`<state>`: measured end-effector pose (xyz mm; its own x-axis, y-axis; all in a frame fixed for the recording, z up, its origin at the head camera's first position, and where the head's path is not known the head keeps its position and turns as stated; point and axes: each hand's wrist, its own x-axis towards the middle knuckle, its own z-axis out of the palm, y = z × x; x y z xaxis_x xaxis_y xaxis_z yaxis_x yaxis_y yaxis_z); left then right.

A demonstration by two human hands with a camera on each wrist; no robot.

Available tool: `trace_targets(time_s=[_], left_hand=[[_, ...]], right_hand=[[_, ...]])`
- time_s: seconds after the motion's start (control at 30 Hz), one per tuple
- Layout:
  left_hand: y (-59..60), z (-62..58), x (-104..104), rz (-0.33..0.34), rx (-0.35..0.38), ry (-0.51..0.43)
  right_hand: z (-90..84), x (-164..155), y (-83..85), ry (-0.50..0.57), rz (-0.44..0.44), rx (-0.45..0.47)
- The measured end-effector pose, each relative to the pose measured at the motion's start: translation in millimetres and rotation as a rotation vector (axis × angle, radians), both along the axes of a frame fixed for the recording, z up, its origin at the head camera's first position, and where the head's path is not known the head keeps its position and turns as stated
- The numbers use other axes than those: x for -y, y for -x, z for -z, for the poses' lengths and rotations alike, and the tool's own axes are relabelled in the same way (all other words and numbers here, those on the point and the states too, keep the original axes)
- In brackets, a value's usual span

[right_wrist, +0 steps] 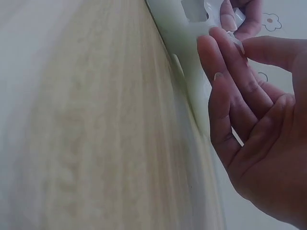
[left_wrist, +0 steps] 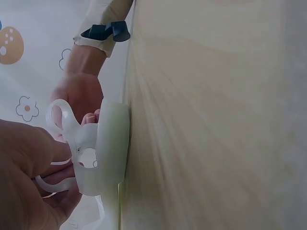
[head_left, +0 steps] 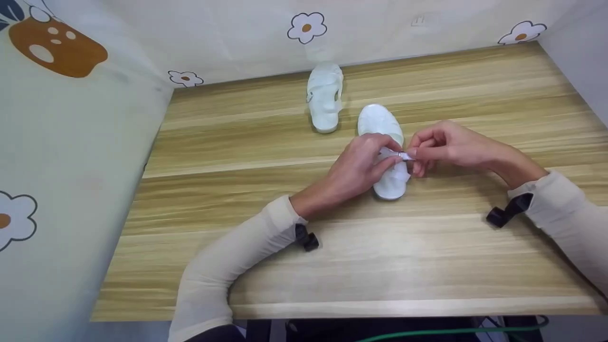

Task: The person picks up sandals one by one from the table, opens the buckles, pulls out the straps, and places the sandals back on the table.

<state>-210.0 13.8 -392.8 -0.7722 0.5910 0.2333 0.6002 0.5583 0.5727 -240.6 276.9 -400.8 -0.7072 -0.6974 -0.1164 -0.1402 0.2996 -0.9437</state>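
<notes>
A white, slightly translucent sandal [head_left: 390,187] rests on the wooden table beneath both hands, toe pointing away. My left hand [head_left: 358,164] reaches over it from the left and pinches its strap between thumb and fingers. From the right side, my right hand [head_left: 446,145] pinches the end of the strap [head_left: 406,156] between thumb and index finger. In the left wrist view, a looped piece of strap [left_wrist: 69,117] rises from the side of the sandal [left_wrist: 112,143]. The right wrist view shows the other right-hand fingers [right_wrist: 235,86] bent loosely beside the sole.
A second white sandal [head_left: 325,121] lies farther back on the wooden table [head_left: 228,190], near the patterned wall [head_left: 237,38]. Walls border the table at left, back and right. A green cable [head_left: 427,333] runs below its front edge.
</notes>
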Motion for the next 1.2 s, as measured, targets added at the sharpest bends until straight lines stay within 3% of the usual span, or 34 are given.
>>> trace_targets(time_s=[0.93,1.2], left_hand=[[-0.2,-1.6,-3,-0.024,0.000,0.030],[0.1,0.8,-2,-0.012,0.003,0.007]], right_hand=[[2.3,12,-5.8,0.013,0.037,-0.084],[3.6,9,-3.9,0.006,0.022,-0.006]])
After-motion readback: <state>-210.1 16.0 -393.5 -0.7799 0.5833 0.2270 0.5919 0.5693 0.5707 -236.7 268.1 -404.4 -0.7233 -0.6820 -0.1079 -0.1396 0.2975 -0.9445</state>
